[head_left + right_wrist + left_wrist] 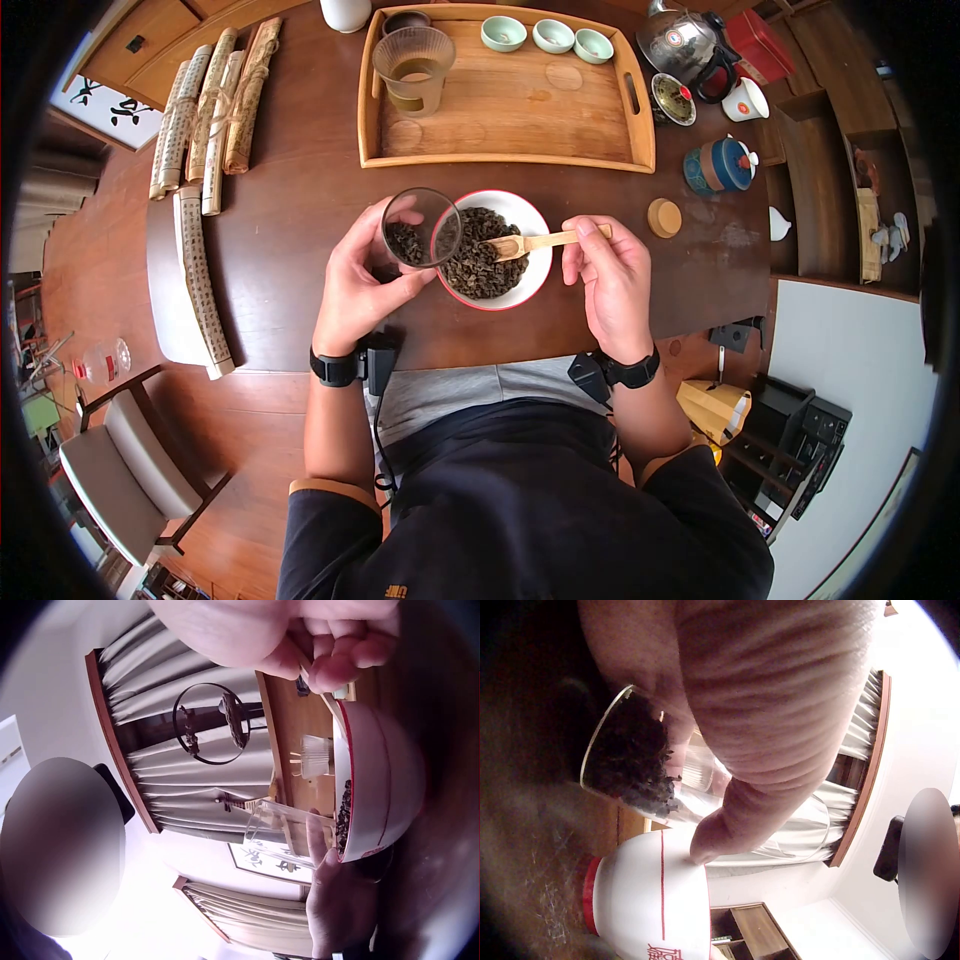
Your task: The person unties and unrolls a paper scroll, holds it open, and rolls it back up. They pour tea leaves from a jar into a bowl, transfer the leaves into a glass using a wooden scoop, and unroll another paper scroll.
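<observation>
My left hand (350, 275) grips a clear glass jar (727, 791) round its side, tilted toward a bowl's left edge. Dark curled tea leaves (630, 757) lie inside the jar. The white bowl (540, 262) with a red rim stands on the table and holds more of these leaves (475, 268). In the left wrist view my thumb is right at the bowl's side. Over the right of the bowl, my right hand (617, 285) pinches the handle of a light wooden scoop (545, 241). The scoop's head rests among the leaves.
Beyond the bowl lies a wooden tray (510, 145) with a pitcher (420, 85) and pale green cups (504, 34). A round wooden lid (664, 217), a blue jar (718, 165) and a metal kettle (680, 45) stand right. Bamboo scrolls (250, 100) lie left.
</observation>
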Demonstrator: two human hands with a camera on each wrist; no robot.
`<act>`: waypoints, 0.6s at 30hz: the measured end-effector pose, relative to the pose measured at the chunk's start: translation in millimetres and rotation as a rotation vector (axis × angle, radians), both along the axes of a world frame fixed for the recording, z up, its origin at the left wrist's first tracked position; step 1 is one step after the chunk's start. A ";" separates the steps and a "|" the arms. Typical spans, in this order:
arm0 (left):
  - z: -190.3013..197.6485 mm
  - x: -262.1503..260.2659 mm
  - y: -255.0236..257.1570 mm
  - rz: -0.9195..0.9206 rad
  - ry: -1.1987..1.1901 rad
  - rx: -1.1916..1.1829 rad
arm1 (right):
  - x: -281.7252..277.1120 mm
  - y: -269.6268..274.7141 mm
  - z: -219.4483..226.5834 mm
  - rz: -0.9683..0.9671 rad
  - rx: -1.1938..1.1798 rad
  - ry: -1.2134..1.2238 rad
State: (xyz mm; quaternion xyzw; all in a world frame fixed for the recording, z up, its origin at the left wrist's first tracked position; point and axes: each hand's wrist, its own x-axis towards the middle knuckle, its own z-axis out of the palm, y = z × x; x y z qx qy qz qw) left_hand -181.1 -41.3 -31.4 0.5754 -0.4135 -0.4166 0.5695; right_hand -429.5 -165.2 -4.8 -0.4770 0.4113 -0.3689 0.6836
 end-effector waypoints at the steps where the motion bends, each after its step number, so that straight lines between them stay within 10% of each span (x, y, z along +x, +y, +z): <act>1: 0.2 -0.2 -0.2 0.000 -0.004 0.002 | 0.1 0.1 -0.2 -0.006 0.024 -0.017; 18: 0.4 -0.7 -0.2 0.006 0.027 0.004 | -4.3 -1.7 -5.2 -0.038 0.136 -0.133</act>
